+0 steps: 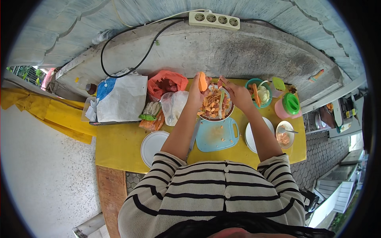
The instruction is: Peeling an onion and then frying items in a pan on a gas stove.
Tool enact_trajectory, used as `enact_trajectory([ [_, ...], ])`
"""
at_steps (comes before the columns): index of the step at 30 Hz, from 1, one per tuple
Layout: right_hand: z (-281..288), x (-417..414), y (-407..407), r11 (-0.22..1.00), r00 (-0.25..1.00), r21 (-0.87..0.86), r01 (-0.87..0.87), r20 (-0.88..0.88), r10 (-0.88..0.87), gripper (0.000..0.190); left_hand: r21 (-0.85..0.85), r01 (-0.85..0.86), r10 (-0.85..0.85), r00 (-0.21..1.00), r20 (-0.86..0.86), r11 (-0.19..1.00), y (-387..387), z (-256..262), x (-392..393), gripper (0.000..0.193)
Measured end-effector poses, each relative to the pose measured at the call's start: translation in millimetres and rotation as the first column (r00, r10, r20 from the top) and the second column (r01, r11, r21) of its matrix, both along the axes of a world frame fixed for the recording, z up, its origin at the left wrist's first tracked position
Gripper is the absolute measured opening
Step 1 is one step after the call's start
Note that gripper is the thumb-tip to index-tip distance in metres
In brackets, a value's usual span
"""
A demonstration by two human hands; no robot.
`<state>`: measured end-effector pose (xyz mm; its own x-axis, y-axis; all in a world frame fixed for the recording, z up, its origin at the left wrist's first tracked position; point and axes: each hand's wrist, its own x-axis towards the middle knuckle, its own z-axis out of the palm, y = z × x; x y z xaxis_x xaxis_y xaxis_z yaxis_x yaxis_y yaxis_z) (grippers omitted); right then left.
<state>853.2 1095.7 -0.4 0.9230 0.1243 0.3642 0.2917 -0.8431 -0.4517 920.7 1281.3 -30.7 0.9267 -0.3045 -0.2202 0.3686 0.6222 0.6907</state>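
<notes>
My left hand point(195, 92) grips a peeled orange root vegetable point(203, 81), probably a sweet potato, above a brown-rimmed plate point(228, 114). In my right hand point(238, 94) is a knife, its blade point(213, 70) pointing up and to the left, apart from the vegetable. A reddish piece point(220, 83), perhaps peel, shows by the right fingertips; the knife's handle is mostly hidden. Orange and reddish-brown peelings point(212, 104) heap on the plate, with a pale green strip point(221, 104) across them. Just nearer to me lies a light blue cutting board point(215, 135) with orange scraps.
Left are a red plastic bag point(154, 80) of reddish produce, a clear bag point(175, 104), packaged carrots point(152, 123) and a white plate point(153, 145). Right are a teal bowl point(270, 99) of vegetables, a green-lidded container point(291, 103), white plates point(256, 139) and an oval bowl point(287, 126) with a spoon.
</notes>
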Motion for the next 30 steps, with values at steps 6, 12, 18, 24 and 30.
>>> enact_trajectory([
  [6,8,-4,11,0.997,0.998,0.045,-0.065,-0.004,0.065,0.048,-0.206,0.045,-0.069,0.991,-0.114,0.978,18,29,-27,0.042],
  [12,12,-5,20,0.998,0.996,0.045,-0.051,-0.065,0.053,0.050,-0.148,0.113,-0.116,0.993,-0.016,0.983,35,34,-42,0.037],
  [18,13,-6,19,0.980,0.987,0.142,-0.140,-0.059,0.149,0.049,-0.156,0.060,-0.077,0.991,-0.108,0.986,42,42,-51,0.034],
  [24,55,-35,46,0.929,0.954,0.313,-0.197,-0.159,0.256,0.053,-0.196,0.068,-0.089,0.991,-0.099,0.978,45,34,-50,0.036],
  [30,82,-62,62,0.912,0.905,0.217,-0.347,-0.176,0.386,0.061,-0.164,0.067,-0.082,0.993,-0.089,0.984,39,53,-68,0.036],
])
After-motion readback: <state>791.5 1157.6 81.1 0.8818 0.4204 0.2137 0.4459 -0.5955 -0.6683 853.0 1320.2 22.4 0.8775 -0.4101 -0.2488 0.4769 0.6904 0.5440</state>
